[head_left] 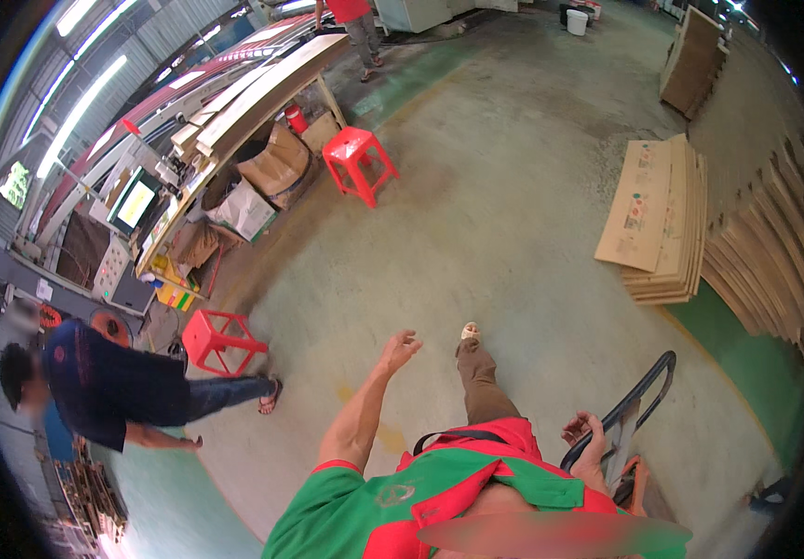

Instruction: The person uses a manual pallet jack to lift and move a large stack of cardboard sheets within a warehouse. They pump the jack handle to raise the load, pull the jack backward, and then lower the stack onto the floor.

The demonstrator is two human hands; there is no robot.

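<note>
My left hand point(401, 351) is held out in front of my body over the floor, fingers loosely bent and apart, with nothing in it. Close to my right side, my right hand point(587, 442) is curled at the black loop handle point(646, 384) of what looks like a hand pallet truck. Its grey post and orange lower part point(637, 484) show beside my arm. The hand partly hides the handle's near end. One of my feet point(471, 331) is forward on the floor.
Red plastic stools point(353, 154) point(218, 337) stand at the left, near a long workbench point(262, 88) with a screen point(135, 204). A person in dark clothes point(118, 377) is at the left; another point(357, 28) stands far off. Flat cardboard stacks point(648, 210) point(765, 252) line the right.
</note>
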